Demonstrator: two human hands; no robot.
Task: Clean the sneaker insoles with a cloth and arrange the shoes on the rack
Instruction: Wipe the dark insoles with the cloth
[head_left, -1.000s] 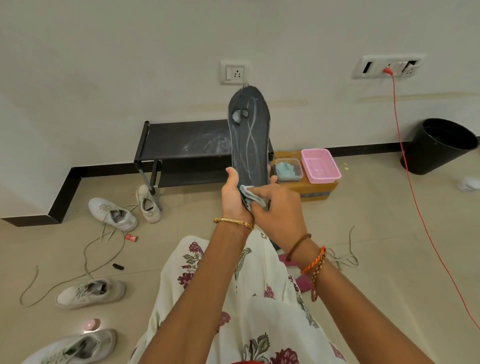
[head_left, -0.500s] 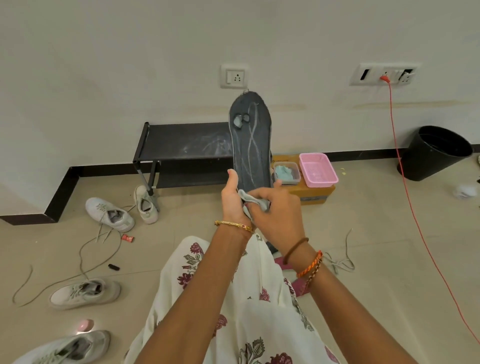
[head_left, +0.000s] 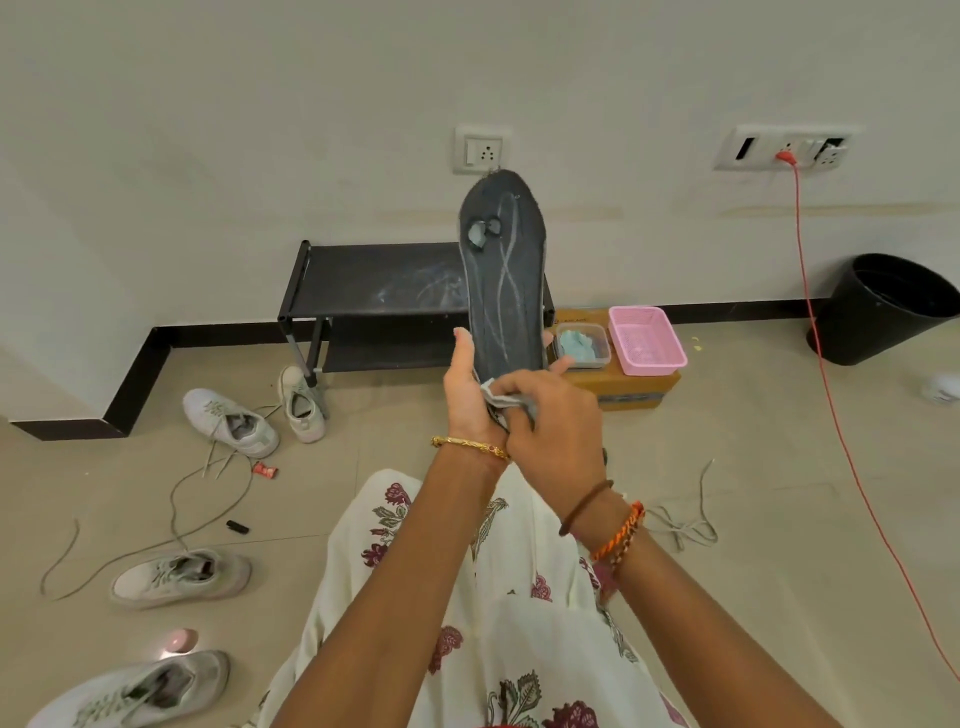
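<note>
Single head-worn wide-angle view, aimed forward and down. Hands (head_left: 519, 410) sat close, mid-frame; lap filled bottom edge. Floor (head_left: 753, 467) ran out to wall (head_left: 208, 130). No second view to overlap.

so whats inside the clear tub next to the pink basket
The clear tub holds a crumpled light blue material, probably a cloth. Whatever lies beneath it is covered. The tub sits on a cardboard box beside the pink basket.

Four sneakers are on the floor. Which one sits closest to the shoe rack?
The small sneaker standing right at the shoe rack's front left leg, its opening facing the camera. The other three lie farther out on the floor to the left, away from the rack.
</note>
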